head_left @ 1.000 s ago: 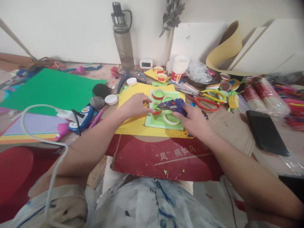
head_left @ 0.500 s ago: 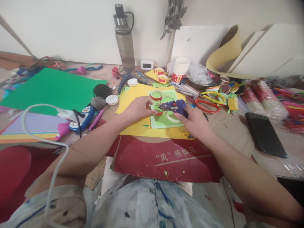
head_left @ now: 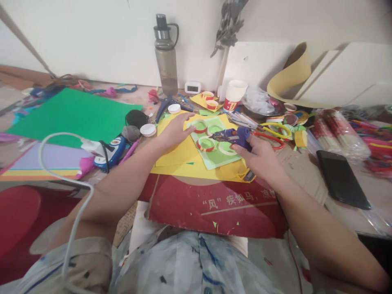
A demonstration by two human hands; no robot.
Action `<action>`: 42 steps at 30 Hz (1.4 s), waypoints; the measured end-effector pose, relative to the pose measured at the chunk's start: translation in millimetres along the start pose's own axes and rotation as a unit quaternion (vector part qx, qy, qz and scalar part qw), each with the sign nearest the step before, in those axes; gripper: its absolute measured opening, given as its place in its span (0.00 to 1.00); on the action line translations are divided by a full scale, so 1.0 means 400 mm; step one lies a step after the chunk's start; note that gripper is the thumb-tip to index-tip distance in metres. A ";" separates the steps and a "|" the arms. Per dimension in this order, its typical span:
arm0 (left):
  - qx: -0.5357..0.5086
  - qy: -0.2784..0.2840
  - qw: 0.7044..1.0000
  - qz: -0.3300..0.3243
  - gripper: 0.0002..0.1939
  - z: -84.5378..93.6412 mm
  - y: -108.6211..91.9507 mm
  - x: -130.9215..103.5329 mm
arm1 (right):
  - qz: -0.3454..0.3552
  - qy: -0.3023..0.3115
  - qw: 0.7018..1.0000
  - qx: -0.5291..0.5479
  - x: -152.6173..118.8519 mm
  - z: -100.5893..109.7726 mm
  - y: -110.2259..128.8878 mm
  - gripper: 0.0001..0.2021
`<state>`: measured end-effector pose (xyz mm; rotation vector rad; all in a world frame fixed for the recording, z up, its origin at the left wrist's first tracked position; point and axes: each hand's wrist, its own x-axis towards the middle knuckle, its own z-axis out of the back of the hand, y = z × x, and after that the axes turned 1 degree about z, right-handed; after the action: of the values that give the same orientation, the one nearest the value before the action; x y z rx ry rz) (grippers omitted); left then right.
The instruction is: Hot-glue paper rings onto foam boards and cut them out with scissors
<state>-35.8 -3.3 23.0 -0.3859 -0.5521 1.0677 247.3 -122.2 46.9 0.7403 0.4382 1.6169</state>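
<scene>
We record the right hand [head_left: 263,155] right of centre in the frame, its grip clamped on a blue plastic glue gun [head_left: 235,136]. The gun points left above a square light green paper sheet [head_left: 212,161], mid-frame, bearing four round paper rings [head_left: 206,149]. We find the left hand [head_left: 176,131] left of centre, fingers apart, over yellow paper [head_left: 176,157]; contact we cannot determine.

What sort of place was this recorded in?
Probably a craft workspace, at home or in a studio; the view doesn't settle which. The signs are what looks like a glue gun in the right hand, the large green sheet and the yellow-handled scissors.
</scene>
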 end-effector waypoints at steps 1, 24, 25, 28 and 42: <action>-0.004 0.013 1.000 -0.001 0.30 -0.005 0.006 0.002 | 0.002 0.000 1.000 0.005 0.000 -0.001 -0.001 0.17; 0.077 -0.003 0.996 -0.036 0.18 0.055 -0.021 -0.010 | 0.000 0.031 0.998 -0.051 0.007 0.047 0.016 0.08; 0.070 0.015 0.996 -0.050 0.20 0.055 -0.012 -0.007 | -0.001 0.030 0.998 -0.059 0.007 0.049 0.017 0.08; 0.057 0.125 0.989 -0.051 0.40 0.059 0.007 -0.002 | -0.008 0.031 0.995 -0.091 0.006 0.049 0.017 0.08; 0.081 0.259 0.962 0.019 0.52 0.119 -0.067 -0.027 | -0.005 0.048 0.986 -0.158 0.012 0.029 0.017 0.04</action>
<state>-49.1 -23.1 73.2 -0.5111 0.0100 0.9907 250.2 -120.2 60.8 0.4211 0.2446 1.6687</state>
